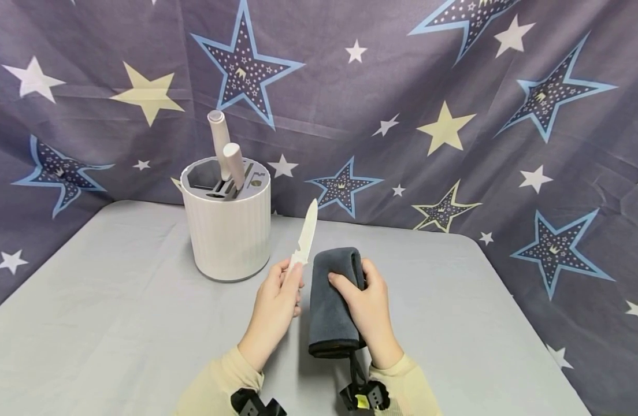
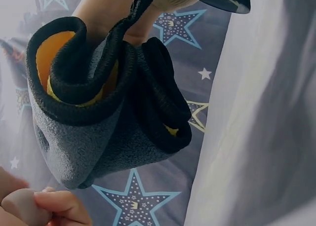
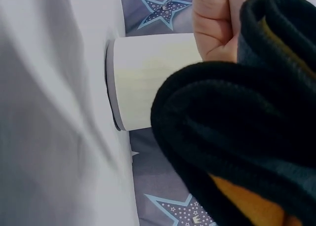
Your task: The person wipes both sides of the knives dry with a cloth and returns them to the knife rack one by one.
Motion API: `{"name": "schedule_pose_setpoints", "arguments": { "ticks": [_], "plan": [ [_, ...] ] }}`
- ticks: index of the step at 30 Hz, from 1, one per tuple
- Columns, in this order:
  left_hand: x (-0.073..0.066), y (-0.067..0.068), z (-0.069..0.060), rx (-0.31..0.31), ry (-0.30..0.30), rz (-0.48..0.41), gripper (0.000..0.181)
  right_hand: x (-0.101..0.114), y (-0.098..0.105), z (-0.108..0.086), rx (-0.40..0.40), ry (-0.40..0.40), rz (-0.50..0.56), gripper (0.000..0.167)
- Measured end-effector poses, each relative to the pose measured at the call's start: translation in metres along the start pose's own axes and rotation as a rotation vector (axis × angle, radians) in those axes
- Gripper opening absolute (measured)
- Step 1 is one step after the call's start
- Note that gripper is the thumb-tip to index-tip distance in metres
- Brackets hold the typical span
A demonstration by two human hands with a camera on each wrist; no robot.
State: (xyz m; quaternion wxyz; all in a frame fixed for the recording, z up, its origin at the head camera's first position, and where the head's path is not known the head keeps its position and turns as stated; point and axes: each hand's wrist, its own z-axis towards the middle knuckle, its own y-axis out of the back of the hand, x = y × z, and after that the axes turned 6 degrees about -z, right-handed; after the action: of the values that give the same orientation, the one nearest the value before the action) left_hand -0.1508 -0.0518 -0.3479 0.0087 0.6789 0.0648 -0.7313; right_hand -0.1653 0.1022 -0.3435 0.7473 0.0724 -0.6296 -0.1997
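My left hand (image 1: pixel 275 297) grips a small knife by its pale handle, and the whitish blade (image 1: pixel 308 230) points up and away. Beside it, my right hand (image 1: pixel 368 309) holds a folded grey cloth (image 1: pixel 326 309), thumb on top and the fingers behind it. Blade and cloth are a short gap apart. The left wrist view shows the cloth's (image 2: pixel 79 142) black edging and yellow-orange inner side, with the knife's handle end (image 2: pixel 24 206) in the left hand at the lower corner. In the right wrist view the cloth (image 3: pixel 207 102) fills much of the picture and hides the right hand.
A white ribbed knife holder (image 1: pixel 227 237) stands at the back left of the grey table (image 1: pixel 116 323). Two pale handles (image 1: pixel 220 138) stick up from its slotted grey top. Behind the table hangs a star-patterned curtain (image 1: pixel 319 104).
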Motion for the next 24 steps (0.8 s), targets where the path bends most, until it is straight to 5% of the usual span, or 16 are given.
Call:
{"name": "schedule_pose_setpoints", "arguments": {
  "ticks": [12, 24],
  "plan": [
    [0.0004, -0.0036, 0.0028, 0.003, 0.047, -0.138, 0.038, 0.0018, -0.0023, 0.0011, 0.0, 0.012, 0.018, 0.023],
    [0.0007, -0.0083, 0.0006, -0.015, 0.061, -0.177, 0.037, 0.0092, -0.005, -0.0035, 0.003, 0.043, 0.0, 0.024]
  ]
}}
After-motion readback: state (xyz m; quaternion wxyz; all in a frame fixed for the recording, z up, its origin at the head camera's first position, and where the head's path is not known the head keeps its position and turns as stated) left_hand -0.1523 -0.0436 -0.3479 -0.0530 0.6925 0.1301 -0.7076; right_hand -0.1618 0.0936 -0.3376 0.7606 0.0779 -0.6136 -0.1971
